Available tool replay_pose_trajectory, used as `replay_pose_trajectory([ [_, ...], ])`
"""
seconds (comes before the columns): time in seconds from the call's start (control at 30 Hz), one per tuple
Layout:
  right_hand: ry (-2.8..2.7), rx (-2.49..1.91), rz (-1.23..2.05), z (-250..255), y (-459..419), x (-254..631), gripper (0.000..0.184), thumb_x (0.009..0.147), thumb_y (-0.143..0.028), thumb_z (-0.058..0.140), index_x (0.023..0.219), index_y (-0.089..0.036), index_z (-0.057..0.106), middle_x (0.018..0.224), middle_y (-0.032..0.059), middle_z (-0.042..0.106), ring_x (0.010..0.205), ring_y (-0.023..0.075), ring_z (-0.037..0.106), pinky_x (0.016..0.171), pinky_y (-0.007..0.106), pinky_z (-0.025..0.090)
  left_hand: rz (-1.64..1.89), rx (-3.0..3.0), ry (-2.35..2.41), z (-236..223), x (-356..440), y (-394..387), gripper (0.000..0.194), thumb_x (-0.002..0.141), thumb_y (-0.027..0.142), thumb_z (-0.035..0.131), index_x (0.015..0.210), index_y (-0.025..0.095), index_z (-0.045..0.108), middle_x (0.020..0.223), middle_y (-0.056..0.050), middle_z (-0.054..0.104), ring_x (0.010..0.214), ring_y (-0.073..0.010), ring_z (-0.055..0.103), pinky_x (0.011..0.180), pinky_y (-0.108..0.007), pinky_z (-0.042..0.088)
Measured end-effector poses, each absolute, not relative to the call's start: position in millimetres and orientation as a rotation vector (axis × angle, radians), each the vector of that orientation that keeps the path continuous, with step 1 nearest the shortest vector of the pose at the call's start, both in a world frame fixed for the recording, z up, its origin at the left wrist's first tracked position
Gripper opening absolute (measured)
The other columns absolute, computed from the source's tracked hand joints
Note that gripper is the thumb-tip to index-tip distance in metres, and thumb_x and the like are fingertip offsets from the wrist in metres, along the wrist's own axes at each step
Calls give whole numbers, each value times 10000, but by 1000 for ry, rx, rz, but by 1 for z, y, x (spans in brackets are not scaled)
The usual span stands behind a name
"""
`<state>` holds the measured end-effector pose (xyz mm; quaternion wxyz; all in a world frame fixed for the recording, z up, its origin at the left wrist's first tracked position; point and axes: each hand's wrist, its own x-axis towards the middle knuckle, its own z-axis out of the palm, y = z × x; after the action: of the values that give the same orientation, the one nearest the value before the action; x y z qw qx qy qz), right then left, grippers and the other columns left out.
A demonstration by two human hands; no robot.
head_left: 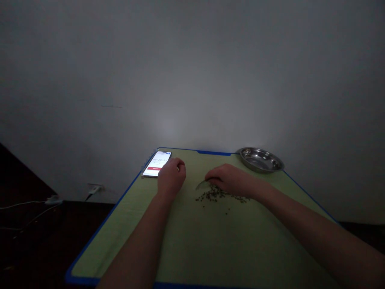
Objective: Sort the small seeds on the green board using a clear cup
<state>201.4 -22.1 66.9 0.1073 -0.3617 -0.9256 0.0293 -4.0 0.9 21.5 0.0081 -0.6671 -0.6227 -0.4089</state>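
My right hand [226,179] is closed around a pale, spoon-like utensil [202,185], whose curved end points left, low over the table. Small dark beans or seeds [211,194] lie scattered under and in front of that hand, with a few stray ones nearer to me. Left of the pile, my left hand [172,176] rests with curled fingers beside the lit phone [155,163], covering its lower right corner. Whatever those fingers may hold is hidden.
A shallow steel bowl [261,160] stands at the table's back right corner. The green table top [192,249] has a blue rim and meets a grey wall [192,80]. White cables [39,212] and a wall socket [95,188] are at the lower left.
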Motion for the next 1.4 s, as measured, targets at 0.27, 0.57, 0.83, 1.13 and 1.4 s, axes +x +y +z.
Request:
replay_pose_trajectory([
  [0.27,-2603,-1136,378,61,-27,219,231,845,-192,499,970,-203,693,916,36,713,814,151,619,746,252,428,-1276,-2105,-1957,23,-3,-1,196,780,194,429,776,173,624,821,-59,654,725,-159,565,693,-290,415],
  [0.57,-2535,-1288,515,47,-24,233,229,820,-191,514,951,-193,702,898,33,712,777,155,617,695,247,437,-1244,-2108,-1963,24,-2,0,189,783,193,433,771,177,621,827,-61,651,756,-164,567,702,-288,419],
  [0.83,-2527,-1330,516,48,-29,236,222,799,-168,521,926,-184,703,854,33,709,719,146,601,646,238,417,-1261,-2118,-1955,22,-3,0,189,783,198,434,759,179,620,821,-59,652,749,-167,566,689,-291,418],
  [1.13,-2542,-1326,512,45,-28,235,226,805,-191,510,922,-193,703,828,27,706,699,145,597,629,238,415,-1240,-2127,-1971,24,-2,-1,202,786,198,430,773,183,631,833,-56,660,753,-158,570,702,-280,424],
  [1.4,-2528,-1325,554,46,-31,237,220,806,-185,510,921,-191,698,855,29,702,737,159,598,663,254,425,-1226,-2128,-1963,24,-2,-1,199,784,195,432,772,183,631,828,-58,659,758,-163,572,698,-283,427],
])
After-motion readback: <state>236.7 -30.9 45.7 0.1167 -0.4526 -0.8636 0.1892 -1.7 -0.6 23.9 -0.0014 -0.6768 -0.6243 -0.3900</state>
